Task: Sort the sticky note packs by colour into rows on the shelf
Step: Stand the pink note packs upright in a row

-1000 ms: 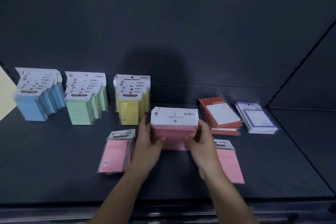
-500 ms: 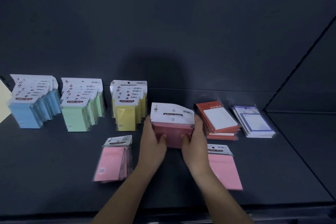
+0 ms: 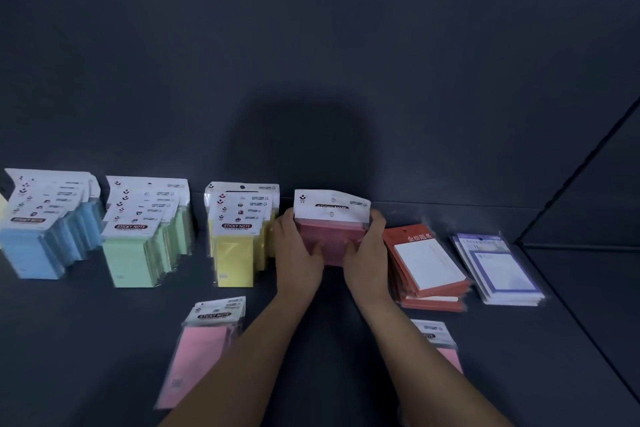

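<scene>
While the left hand [image 3: 298, 250] and right hand [image 3: 365, 253] clasp upright pink packs [image 3: 329, 239] by the back edge of the shelf [image 3: 86, 340], yellow packs [image 3: 235, 253] stand just beside

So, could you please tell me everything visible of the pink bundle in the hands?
The pink bundle is several pink packs with white header cards, a hang hole and a black STICKY NOTE label. It stands upright between the yellow row and the red stack. The left hand and right hand grip its sides, thumbs on its front.

"STICKY NOTE" is printed on the green packs [image 3: 131, 250] and yellow packs [image 3: 235, 253].
</scene>
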Demonstrator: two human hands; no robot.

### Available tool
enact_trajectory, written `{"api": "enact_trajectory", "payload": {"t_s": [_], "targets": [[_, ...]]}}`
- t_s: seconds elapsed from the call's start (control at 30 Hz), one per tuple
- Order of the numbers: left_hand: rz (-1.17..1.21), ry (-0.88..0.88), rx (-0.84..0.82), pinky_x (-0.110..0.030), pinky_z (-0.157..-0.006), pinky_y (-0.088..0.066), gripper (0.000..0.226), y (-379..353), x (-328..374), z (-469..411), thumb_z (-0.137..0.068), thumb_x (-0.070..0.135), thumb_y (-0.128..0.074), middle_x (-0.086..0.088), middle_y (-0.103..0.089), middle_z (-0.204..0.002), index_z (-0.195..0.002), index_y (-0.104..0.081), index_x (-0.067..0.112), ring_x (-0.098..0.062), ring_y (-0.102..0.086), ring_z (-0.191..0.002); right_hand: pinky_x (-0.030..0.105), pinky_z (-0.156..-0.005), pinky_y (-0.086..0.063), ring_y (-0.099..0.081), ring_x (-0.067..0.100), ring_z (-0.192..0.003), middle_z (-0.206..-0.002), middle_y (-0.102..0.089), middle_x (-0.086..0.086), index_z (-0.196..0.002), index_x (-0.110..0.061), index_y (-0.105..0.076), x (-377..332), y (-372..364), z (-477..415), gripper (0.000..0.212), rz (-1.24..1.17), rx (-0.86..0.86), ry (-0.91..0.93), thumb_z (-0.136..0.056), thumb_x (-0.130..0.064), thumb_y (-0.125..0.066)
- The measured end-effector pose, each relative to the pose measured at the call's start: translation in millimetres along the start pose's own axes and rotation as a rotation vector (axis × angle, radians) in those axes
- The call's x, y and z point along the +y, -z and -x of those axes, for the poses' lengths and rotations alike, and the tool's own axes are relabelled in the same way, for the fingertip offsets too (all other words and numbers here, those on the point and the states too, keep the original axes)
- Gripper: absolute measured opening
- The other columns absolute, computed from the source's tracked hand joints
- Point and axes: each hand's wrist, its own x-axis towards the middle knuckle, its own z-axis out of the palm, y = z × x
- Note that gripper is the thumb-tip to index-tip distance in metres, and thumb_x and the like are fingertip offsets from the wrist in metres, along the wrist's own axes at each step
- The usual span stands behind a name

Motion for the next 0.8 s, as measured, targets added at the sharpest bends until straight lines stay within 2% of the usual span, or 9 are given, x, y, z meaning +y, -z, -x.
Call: {"api": "enact_trajectory", "payload": {"t_s": [0.13,0.27,0.33,0.47,0.63,0.7,0.8], "targets": [[-0.013,0.002,0.043,-0.034,-0.106,-0.032,0.072,-7,-1,-5,-0.072,-0.006,-0.066,-0.011,-0.039,-0.13,-0.136,-0.033,0.007,-0.023,-0.036,-0.124,0.028,-0.093,-0.044,-0.056,0.028,-0.112,-0.126,-0.056,0.014,-0.135,-0.012,-0.03,3,-5,-11,0.058,-0.005,0.007,-0.005,-0.084,0.009,-0.047],[0.032,0.014,0.073,-0.04,-0.107,-0.034,0.071,-13,-1,-7,-0.072,-0.009,-0.064,-0.009,-0.039,-0.128,-0.134,-0.034,0.006,-0.022,-0.038,-0.122,0.037,-0.1,-0.045,-0.053,0.022,-0.117,-0.129,-0.053,0.01,-0.135,-0.013,-0.031,4,-10,-14,0.06,-0.038,0.021,-0.009,-0.082,0.011,-0.048],[0.046,0.017,0.086,-0.038,-0.106,-0.034,0.069,-14,-1,-8,-0.072,-0.009,-0.063,-0.009,-0.039,-0.128,-0.133,-0.034,0.006,-0.02,-0.039,-0.121,0.034,-0.102,-0.043,-0.051,0.018,-0.119,-0.13,-0.051,0.007,-0.134,-0.012,-0.033,4,-12,-15,0.06,-0.062,0.043,-0.012,-0.082,0.011,-0.049],[0.05,-0.003,0.094,-0.031,-0.106,-0.032,0.07,-15,-1,-5,-0.073,-0.008,-0.063,-0.009,-0.039,-0.13,-0.135,-0.032,0.006,-0.019,-0.038,-0.122,0.017,-0.098,-0.037,-0.046,0.009,-0.112,-0.121,-0.046,0.002,-0.131,-0.01,-0.04,3,-13,-15,0.057,-0.058,0.099,-0.002,-0.08,0.012,-0.051],[0.042,0.01,0.056,-0.021,-0.105,-0.027,0.074,-14,2,1,-0.077,-0.005,-0.061,-0.008,-0.033,-0.135,-0.141,-0.025,0.008,-0.015,-0.032,-0.127,0.015,-0.095,-0.033,-0.041,0.006,-0.112,-0.126,-0.043,0.002,-0.134,-0.009,-0.037,2,-12,-12,0.059,-0.058,0.052,-0.013,-0.081,0.009,-0.053],[0.034,0.008,0.038,-0.022,-0.107,-0.025,0.075,-13,3,3,-0.079,-0.003,-0.06,-0.009,-0.03,-0.138,-0.143,-0.021,0.007,-0.017,-0.03,-0.13,0.015,-0.095,-0.032,-0.042,0.009,-0.116,-0.129,-0.043,0.003,-0.135,-0.009,-0.036,2,-10,-11,0.058,-0.064,0.043,-0.022,-0.082,0.006,-0.055],[0.022,0.019,0.015,-0.035,-0.113,-0.026,0.076,-12,1,6,-0.082,0.001,-0.06,-0.012,-0.026,-0.143,-0.145,-0.015,0.004,-0.022,-0.027,-0.135,0.023,-0.103,-0.034,-0.042,0.016,-0.123,-0.133,-0.043,0.008,-0.136,-0.006,-0.034,3,-8,-9,0.059,-0.074,0.045,-0.039,-0.083,0.003,-0.057]]}}
